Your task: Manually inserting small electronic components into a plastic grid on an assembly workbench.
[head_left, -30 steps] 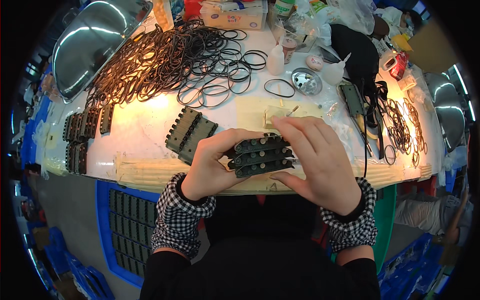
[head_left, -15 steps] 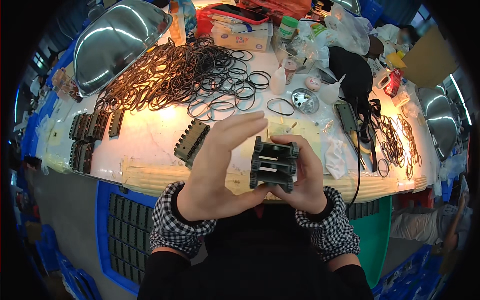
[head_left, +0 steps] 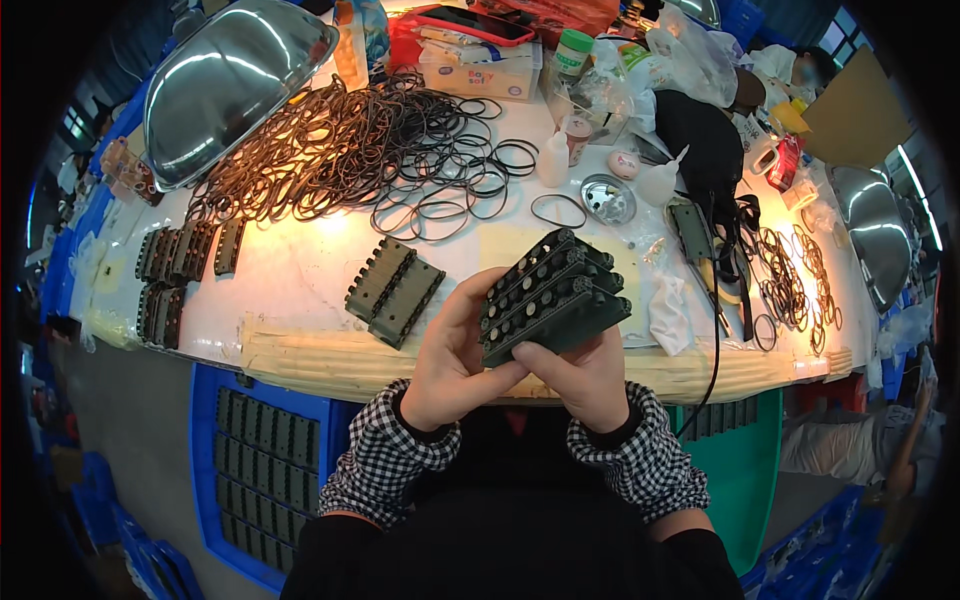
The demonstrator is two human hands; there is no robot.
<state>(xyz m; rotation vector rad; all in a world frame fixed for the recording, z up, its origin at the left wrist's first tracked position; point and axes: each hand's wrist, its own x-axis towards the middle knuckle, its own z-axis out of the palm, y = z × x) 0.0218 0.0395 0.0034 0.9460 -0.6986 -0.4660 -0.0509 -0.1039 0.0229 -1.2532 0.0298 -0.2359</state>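
Note:
Between my two hands is a stack of dark green plastic strips (head_left: 550, 300), tilted, with rows of small round studs along the edges. My left hand (head_left: 447, 368) closes round its left end. At its lower right, my right hand (head_left: 588, 382) grips it with the thumb pressed on the near face; the fingers behind are mostly hidden. Just left of my hands, more green toothed strips (head_left: 395, 290) lie side by side on the table. Several similar strips (head_left: 180, 255) stand grouped at the table's left.
A large pile of dark rubber rings (head_left: 350, 150) covers the back left, beside a shiny metal dome (head_left: 235, 90). A small metal dish (head_left: 608, 200) and white bottle (head_left: 553, 160) stand beyond my hands. Below the table edge are a blue tray (head_left: 205, 450) and a green tray (head_left: 765, 470).
The stack has turned in my hands, from upright and end-on to slanted with its studded side showing. My left hand has lowered and closed onto it, uncovering the strips on the table.

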